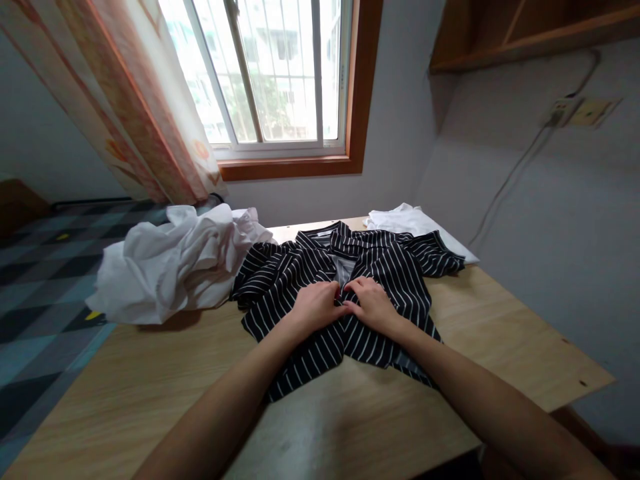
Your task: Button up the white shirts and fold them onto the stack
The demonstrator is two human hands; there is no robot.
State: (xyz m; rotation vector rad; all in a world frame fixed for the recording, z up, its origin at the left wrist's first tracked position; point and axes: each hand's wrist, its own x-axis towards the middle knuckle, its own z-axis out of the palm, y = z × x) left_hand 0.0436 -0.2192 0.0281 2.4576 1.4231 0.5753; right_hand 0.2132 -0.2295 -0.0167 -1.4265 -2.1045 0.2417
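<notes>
A black shirt with white stripes (400, 273) lies spread on the wooden table, its collar toward the window and its short sleeves out to both sides. At the middle of its front, my left hand (317, 303) pinches one front edge. My right hand (373, 303) pinches the opposite edge, the fingertips of both hands nearly meeting. Above the hands the neck opening is parted and shows the pale inside of the cloth. Whatever small fastening may lie between the fingers is hidden. Below the hands the two front panels spread apart at the hem.
A heap of crumpled white cloth (175, 267) sits on the table's left side. Folded white cloth (415, 220) lies at the back right corner of the wooden table (505, 333). A checked bed (35, 320) adjoins on the left; a cable (515, 167) hangs along the right wall.
</notes>
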